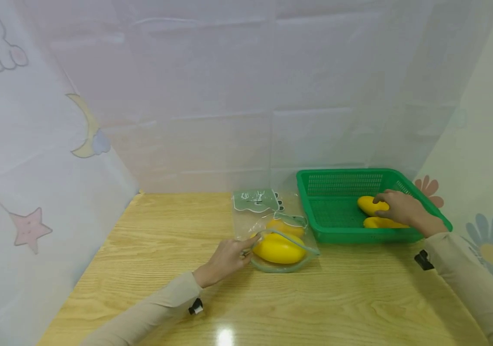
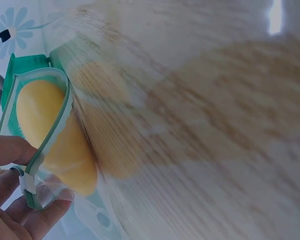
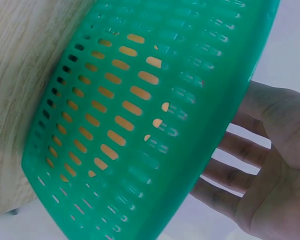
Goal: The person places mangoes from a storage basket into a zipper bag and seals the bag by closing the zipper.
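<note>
My left hand [image 1: 227,261] pinches the open mouth of a clear zip bag [image 1: 246,218] at its left end, by the white slider [image 2: 27,183]. Inside the bag lie a yellow mango [image 1: 278,250] at the front and another behind it. Over the right part of a green basket [image 1: 328,235], my right hand [image 1: 402,208] reaches down with spread fingers to a mango [image 1: 365,205]; whether the fingertips touch it is unclear. Nearer the basket's front wall lies another mango [image 1: 378,223]. In the right wrist view, the basket wall hides the fingertips.
The wooden table [image 1: 177,216] carries the bag and, at the back right, the basket. A pale printed sheet [image 1: 211,96] hangs behind and on both sides. Bag and basket stand close together.
</note>
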`<state>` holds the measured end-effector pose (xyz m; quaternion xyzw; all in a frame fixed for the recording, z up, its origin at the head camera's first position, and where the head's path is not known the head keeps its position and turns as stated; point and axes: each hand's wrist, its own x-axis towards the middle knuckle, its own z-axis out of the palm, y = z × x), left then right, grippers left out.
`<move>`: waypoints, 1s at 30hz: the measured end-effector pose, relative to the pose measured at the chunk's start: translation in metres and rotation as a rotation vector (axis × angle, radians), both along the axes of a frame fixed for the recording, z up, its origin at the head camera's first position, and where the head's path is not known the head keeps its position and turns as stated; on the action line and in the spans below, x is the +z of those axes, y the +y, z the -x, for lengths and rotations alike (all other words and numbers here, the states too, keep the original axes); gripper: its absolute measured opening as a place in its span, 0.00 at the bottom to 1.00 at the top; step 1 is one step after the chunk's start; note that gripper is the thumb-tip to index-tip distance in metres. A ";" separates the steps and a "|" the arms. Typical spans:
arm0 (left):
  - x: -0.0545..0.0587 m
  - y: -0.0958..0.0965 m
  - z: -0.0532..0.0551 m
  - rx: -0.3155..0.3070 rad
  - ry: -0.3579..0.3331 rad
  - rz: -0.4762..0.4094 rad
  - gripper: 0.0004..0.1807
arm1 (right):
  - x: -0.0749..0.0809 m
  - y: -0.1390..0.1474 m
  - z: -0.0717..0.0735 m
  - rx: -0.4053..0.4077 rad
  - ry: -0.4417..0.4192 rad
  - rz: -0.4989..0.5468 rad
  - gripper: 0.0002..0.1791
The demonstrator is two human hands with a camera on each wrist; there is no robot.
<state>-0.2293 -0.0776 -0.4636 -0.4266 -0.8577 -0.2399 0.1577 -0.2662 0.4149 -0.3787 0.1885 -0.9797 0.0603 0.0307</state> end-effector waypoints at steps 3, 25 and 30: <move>0.000 0.000 0.000 0.001 -0.001 0.001 0.31 | -0.002 0.004 0.000 -0.009 -0.019 0.000 0.21; -0.005 -0.001 0.004 -0.010 0.021 -0.024 0.30 | -0.004 0.017 0.004 0.015 -0.126 0.018 0.26; -0.007 -0.001 0.004 -0.015 0.025 -0.027 0.30 | -0.005 0.020 0.003 0.029 -0.209 0.059 0.27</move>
